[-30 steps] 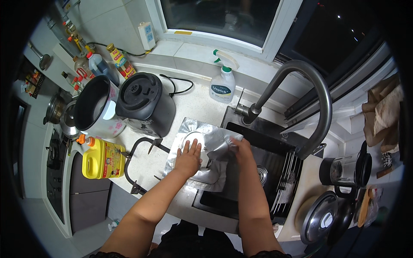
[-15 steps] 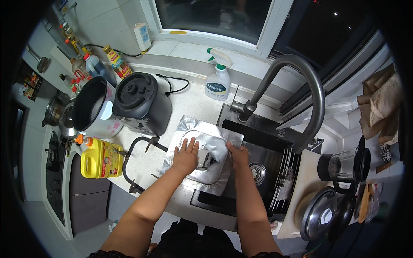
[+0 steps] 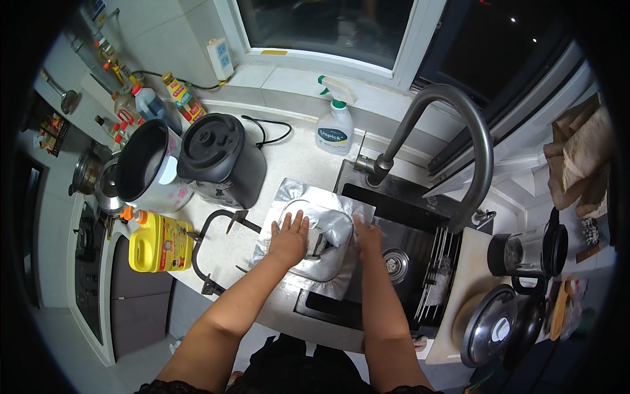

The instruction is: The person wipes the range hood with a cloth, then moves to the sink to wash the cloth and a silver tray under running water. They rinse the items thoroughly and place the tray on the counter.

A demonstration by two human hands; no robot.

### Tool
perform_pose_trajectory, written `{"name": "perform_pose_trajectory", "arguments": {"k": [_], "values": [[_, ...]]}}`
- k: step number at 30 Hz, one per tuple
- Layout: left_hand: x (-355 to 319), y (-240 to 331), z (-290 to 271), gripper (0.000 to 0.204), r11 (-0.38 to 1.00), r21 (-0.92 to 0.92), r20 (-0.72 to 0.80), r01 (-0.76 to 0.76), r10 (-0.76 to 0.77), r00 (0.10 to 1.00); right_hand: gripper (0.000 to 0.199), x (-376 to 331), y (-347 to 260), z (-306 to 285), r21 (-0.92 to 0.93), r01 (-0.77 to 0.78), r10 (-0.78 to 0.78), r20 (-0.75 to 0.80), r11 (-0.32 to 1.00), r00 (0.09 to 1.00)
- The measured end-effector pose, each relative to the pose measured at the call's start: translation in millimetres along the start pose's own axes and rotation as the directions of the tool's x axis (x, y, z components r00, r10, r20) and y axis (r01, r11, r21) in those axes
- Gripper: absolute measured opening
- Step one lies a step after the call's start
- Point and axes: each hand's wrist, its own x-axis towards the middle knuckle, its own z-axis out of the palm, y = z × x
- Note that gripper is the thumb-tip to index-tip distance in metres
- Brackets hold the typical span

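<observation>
A square sheet of silver foil (image 3: pixel 328 272) with a raised rounded-square ridge lies across the counter and the left part of the dark sink (image 3: pixel 374 302). Near its middle is a dark gap, partly hidden by my left hand. My left hand (image 3: pixel 289 241) rests flat on the foil's left half, fingers spread. At the right edge, my right hand (image 3: pixel 369 238) pinches the foil, its thumb on top and the other fingers mostly hidden. A crumpled, bulging fold of foil (image 3: pixel 336 226) stands up between the two hands.
Left of the foil are a black pot grate (image 3: pixel 198 253), a yellow jug (image 3: pixel 159 243), a dark lidded canister (image 3: pixel 226 164) and a deep pot (image 3: pixel 147 164). Behind stands a spray bottle (image 3: pixel 335 128). A tall faucet (image 3: pixel 482 151) arches over the sink; a lidded pot (image 3: pixel 485 325) sits right.
The view has shifted slightly, moving everything a little to the right in the picture. Both hands keep nearly the same places on the foil.
</observation>
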Motion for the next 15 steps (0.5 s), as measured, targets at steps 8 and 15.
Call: {"name": "perform_pose_trajectory", "arguments": {"k": [8,15], "values": [[-1.3,52.1,-8.2,0.063,0.982,-0.003,0.029,-0.191,0.191,0.981,0.038,-19.9,-27.3,-58.7,-0.158,0.015,-0.065,-0.313,0.987,0.947],[39.5,79.7,-2.0,0.068,0.774,-0.594,-0.414,-0.22,-0.059,0.908,0.051,-47.7,-60.0,-109.3,0.14,-0.085,0.124,-0.298,0.987,0.946]]}}
